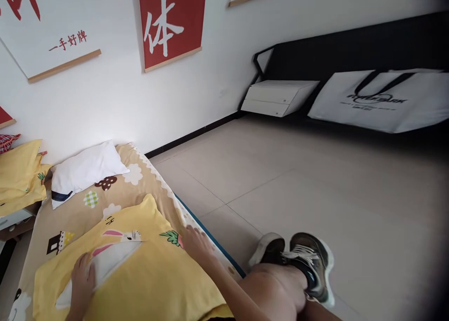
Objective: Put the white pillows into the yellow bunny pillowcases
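Observation:
A yellow pillow with a rabbit print (140, 269) lies on the bed's patterned beige sheet (140, 180). My left hand (82, 279) rests flat on the pillow's left part, over the white rabbit picture, fingers stretched out. My right hand (196, 244) lies flat on the pillow's right edge by the bed's side, fingers spread. Neither hand holds anything. A white pillow (84, 169) lies further up the bed near the wall.
Yellow bedding (19, 176) is piled at the left by the wall. My legs and dark sneakers (308, 260) stick out over the tiled floor (315, 180). A black frame with a white bag (382, 98) and a white box (277, 96) stands at the far right.

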Available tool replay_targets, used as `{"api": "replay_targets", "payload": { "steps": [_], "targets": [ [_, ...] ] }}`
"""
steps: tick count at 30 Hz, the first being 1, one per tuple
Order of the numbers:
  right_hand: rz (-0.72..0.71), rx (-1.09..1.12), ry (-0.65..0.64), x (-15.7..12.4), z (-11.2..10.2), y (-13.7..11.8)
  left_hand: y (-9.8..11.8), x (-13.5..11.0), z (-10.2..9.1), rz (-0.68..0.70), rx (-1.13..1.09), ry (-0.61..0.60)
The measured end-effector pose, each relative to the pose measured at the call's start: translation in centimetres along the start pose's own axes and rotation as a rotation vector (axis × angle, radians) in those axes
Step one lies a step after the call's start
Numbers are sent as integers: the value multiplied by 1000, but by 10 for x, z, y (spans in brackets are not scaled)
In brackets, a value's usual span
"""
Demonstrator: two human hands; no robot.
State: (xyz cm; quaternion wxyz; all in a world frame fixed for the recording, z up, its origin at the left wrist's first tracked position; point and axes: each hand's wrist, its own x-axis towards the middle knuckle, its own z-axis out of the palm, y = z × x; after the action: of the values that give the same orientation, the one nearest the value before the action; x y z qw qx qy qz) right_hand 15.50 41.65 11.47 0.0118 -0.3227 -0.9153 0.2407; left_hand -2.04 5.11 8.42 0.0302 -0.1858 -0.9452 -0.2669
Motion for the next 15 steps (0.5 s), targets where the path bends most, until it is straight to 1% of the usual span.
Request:
{"api": "replay_targets", "payload": {
  "steps": [1,2,3,4,6,7,8,9,11,12,14,15],
  "targets": [
    [-56,-3,10,4,2,-17,-8,-13,5,54,37,79],
    [-125,0,17,6,6,-38,-12,-25,9,128,56,118],
    [-200,7,14,8,12,-62,-13,-34,14,213,55,105],
    [-267,11,5,9,20,-85,-10,-40,19,302,39,69],
    [-340,1,-11,8,39,-124,5,-45,30,452,18,-18],
    [-339,-9,-9,8,47,-137,17,-43,33,504,31,-56],
    [-321,-19,1,9,53,-145,30,-39,36,541,59,-95],
    [-291,-27,19,10,57,-148,45,-34,36,566,99,-147],
    [-231,-34,61,17,55,-140,76,-20,33,563,216,-290],
    [-208,-35,82,21,49,-133,93,-11,31,526,288,-363],
    [-171,-35,113,30,32,-118,124,6,28,399,436,-491],
    [-154,-35,118,33,22,-113,139,15,28,378,454,-508]
  ]
}}
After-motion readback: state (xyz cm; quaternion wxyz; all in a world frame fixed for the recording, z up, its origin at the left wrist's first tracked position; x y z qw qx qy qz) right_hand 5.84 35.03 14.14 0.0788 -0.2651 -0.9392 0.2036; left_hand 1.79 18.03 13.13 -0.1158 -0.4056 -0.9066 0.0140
